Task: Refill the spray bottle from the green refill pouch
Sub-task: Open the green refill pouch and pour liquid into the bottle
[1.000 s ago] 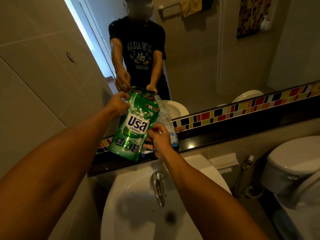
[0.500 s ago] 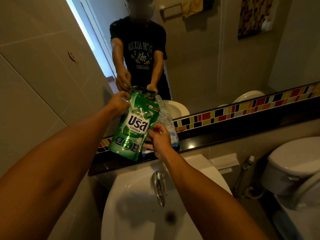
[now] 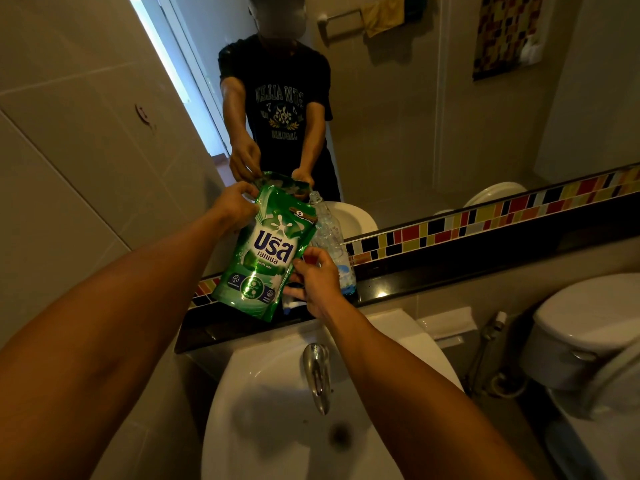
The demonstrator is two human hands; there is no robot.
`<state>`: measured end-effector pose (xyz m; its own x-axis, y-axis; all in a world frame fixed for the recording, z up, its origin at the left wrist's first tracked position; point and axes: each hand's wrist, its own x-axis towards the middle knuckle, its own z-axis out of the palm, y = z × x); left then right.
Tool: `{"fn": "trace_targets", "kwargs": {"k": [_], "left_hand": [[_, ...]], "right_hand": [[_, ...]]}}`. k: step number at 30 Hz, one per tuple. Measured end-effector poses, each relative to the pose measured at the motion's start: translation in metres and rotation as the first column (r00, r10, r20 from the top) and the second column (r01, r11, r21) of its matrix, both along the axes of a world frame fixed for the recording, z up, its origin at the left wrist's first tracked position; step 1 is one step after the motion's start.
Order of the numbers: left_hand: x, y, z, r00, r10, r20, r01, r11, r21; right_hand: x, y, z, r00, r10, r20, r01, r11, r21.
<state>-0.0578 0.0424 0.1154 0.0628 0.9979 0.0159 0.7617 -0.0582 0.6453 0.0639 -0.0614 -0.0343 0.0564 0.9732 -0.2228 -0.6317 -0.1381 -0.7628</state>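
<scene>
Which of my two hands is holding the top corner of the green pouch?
The left hand pinches the top corner of the green refill pouch. The right hand grips its lower right edge, in front of the clear bottle.

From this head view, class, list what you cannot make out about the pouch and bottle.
- Green refill pouch: whether its top is open; left hand covers the corner.
- Spray bottle: its lower left, hidden behind pouch and right hand.
- Small print on the pouch: too small.

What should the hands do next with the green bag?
Probably tip the pouch so its top corner meets the bottle mouth. The left hand holds its top, the right hand its side, and the open bottle stands just behind.
</scene>
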Motion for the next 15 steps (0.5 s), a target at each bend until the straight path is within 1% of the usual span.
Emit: {"fn": "trace_targets", "kwargs": {"k": [15], "left_hand": [[0.0012, -0.0008, 0.0039, 1.000, 0.004, -0.015, -0.004, 1.000, -0.012]], "right_hand": [[0.0020, -0.0043, 0.0085, 0.999, 0.007, -0.037, -0.007, 1.000, 0.013]]}}
